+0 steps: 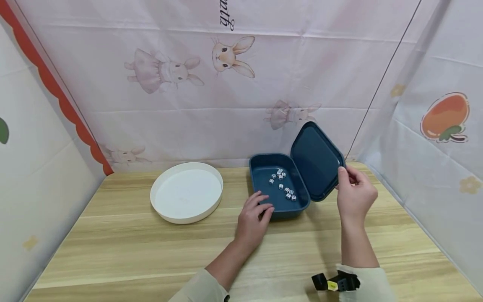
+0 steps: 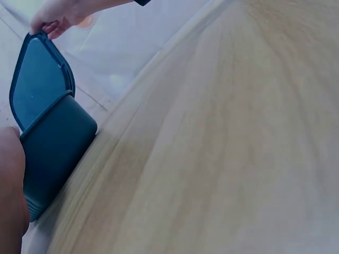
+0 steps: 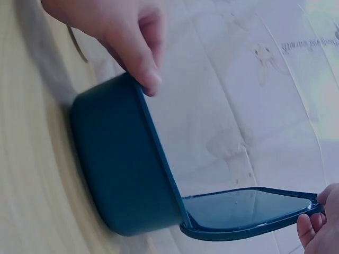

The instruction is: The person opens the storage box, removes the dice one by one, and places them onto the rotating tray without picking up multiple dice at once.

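A dark blue plastic box [image 1: 277, 214] rests on the table with several white dice [image 1: 281, 186] scattered inside. My left hand [image 1: 252, 222] holds the box's near-left corner, its fingers over the rim; its thumb also shows at the rim in the right wrist view. My right hand [image 1: 356, 195] pinches the edge of the matching dark blue lid [image 1: 317, 161], thumb on the near face and fingers behind. The lid stands tilted up at the box's right side, its lower edge against the rim. Whether it is hinged there I cannot tell.
Left of the box stands a round white shallow tray [image 1: 186, 193]. Both sit on a wood-grain table [image 1: 151, 256], close to a pale cloth backdrop [image 1: 188, 130] with rabbit prints. More cloth walls rise on the left and right.
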`<state>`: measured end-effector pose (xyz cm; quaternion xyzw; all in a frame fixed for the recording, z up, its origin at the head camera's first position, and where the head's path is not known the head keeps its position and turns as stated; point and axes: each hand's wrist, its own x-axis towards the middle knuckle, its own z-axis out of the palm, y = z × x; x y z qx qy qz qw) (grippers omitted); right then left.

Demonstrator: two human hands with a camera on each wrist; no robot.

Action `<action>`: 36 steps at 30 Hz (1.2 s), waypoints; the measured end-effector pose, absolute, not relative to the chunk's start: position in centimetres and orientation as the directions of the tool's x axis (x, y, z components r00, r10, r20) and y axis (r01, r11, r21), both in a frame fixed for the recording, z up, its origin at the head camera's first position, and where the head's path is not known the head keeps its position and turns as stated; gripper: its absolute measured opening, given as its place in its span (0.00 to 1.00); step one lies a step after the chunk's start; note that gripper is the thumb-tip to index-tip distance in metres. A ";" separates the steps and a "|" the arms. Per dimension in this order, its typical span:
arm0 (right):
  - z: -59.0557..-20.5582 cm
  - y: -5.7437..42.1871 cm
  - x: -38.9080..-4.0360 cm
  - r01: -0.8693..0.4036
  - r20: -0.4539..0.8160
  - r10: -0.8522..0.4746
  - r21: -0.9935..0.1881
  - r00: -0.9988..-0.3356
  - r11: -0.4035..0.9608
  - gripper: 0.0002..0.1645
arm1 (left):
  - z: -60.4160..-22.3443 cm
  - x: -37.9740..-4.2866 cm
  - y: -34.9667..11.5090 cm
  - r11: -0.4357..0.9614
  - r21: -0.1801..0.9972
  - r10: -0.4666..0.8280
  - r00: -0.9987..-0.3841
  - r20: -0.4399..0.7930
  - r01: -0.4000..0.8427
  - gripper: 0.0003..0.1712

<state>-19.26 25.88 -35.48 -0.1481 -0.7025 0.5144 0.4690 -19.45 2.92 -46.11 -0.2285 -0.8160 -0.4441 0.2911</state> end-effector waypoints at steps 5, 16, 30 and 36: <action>-35.3 27.0 -19.3 -0.299 0.414 0.752 -0.907 -0.514 0.295 0.14 | -46.3 -19.4 2.9 0.501 0.593 0.118 -0.728 0.675 0.631 0.07; -36.1 30.2 -19.4 -0.426 0.163 0.833 -0.900 -0.529 -0.095 0.10 | -46.2 -19.5 2.9 0.497 0.625 0.130 -0.764 0.632 0.602 0.08; -40.0 32.4 -20.2 -0.294 -0.067 0.832 -0.917 -0.550 -0.269 0.02 | -46.0 -19.5 2.8 0.488 0.632 0.139 -0.769 0.624 0.602 0.08; -41.8 33.7 -20.1 -0.208 -0.166 0.828 -0.925 -0.536 -0.320 0.04 | -46.0 -19.6 2.9 0.485 0.648 0.139 -0.784 0.605 0.587 0.09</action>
